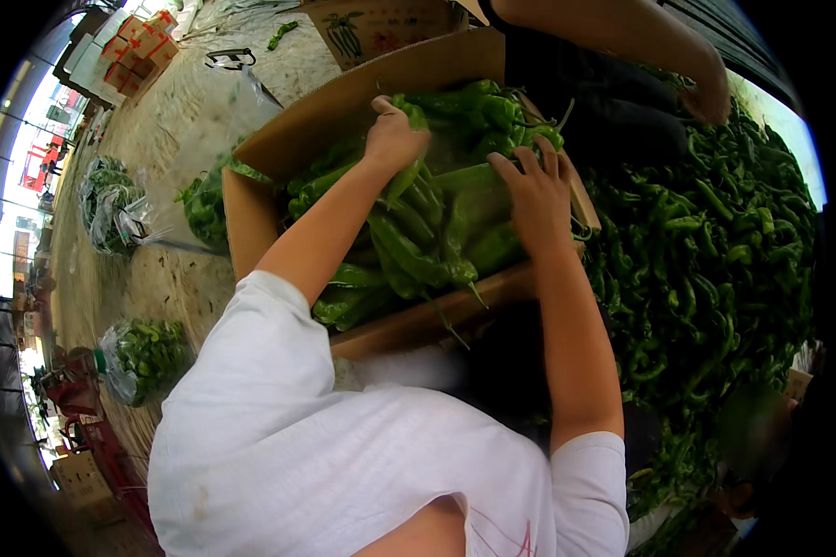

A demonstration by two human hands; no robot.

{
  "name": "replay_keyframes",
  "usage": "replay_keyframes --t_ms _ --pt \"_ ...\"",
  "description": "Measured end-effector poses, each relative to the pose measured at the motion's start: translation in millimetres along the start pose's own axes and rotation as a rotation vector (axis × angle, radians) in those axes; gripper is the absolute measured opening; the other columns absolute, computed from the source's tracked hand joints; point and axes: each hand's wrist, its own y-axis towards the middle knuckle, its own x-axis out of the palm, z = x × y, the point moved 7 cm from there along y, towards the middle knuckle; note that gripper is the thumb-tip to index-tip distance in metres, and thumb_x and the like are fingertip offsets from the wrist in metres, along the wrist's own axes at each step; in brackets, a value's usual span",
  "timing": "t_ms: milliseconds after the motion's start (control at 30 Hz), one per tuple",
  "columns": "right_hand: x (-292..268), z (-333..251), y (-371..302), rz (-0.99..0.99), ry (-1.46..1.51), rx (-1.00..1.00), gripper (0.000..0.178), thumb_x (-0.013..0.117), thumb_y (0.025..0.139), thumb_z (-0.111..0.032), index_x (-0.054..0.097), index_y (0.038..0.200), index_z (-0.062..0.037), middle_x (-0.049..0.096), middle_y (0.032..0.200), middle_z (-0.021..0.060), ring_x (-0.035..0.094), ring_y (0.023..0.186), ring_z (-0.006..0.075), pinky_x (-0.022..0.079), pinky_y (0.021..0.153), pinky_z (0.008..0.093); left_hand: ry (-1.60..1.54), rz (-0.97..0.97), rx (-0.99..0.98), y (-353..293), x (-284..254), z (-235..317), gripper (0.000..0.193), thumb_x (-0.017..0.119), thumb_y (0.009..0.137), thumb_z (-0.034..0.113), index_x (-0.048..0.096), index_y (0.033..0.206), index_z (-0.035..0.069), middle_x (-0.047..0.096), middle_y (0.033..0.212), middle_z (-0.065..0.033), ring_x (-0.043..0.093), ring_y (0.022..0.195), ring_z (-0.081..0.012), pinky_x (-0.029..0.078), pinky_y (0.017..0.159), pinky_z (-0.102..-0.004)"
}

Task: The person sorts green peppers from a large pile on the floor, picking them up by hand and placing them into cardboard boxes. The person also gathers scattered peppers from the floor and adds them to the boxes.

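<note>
An open cardboard box (254, 218) in front of me is heaped with long green peppers (409, 246), several with their stems on. My left hand (398, 144) is over the far middle of the box, its fingers closed round a green pepper (415, 113). Toward the box's right end, my right hand (539, 195) lies over the heap with fingers bent and spread apart. Its fingertips touch the peppers there, and no pepper shows enclosed in it. The palms of both hands are hidden from view.
A large pile of green peppers (701, 251) spreads on the right. Another person's forearm (622, 32) reaches in at the top right. Clear bags of green vegetables (147, 357) stand on the left ground sheet (181, 288). Another printed carton (381, 28) stands beyond the box.
</note>
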Motion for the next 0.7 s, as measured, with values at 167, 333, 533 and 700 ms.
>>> replay_keyframes --t_ms 167,333,533,700 --pt "19 9 2 -0.053 0.159 -0.009 0.059 0.055 0.072 0.010 0.058 0.123 -0.0194 0.047 0.127 0.0110 0.037 0.126 0.0335 0.037 0.100 0.0452 -0.513 0.200 0.655 -27 -32 44 0.073 0.057 0.088 0.017 0.012 0.143 -0.002 0.053 0.120 -0.0245 0.052 0.112 -0.0408 0.043 0.095 -0.0411" --pt "31 2 8 -0.091 0.311 0.022 0.069 0.053 0.068 0.015 0.055 0.127 -0.0202 0.039 0.138 0.0158 0.033 0.131 0.0351 0.039 0.102 0.0418 -0.103 -0.089 0.627 -6 16 55 0.053 0.050 0.094 0.016 0.031 0.141 0.003 0.048 0.128 -0.0257 0.047 0.119 -0.0364 0.041 0.095 -0.0399" --pt "43 5 -2 -0.080 0.334 0.021 0.070 0.059 0.066 0.008 0.053 0.130 -0.0191 0.034 0.143 0.0163 0.024 0.136 0.0378 0.031 0.108 0.0479 -0.127 -0.027 0.873 3 32 73 0.052 0.049 0.091 0.016 0.035 0.140 0.008 0.049 0.126 -0.0237 0.047 0.114 -0.0405 0.038 0.096 -0.0433" --pt "58 5 -1 -0.164 0.321 -0.039 0.069 0.058 0.071 0.004 0.047 0.135 -0.0197 0.027 0.149 0.0123 0.017 0.139 0.0361 0.018 0.114 0.0495 -0.088 -0.027 0.978 18 50 64 0.063 0.044 0.090 0.013 0.018 0.148 0.012 0.039 0.139 -0.0214 0.039 0.121 -0.0411 0.030 0.104 -0.0464"
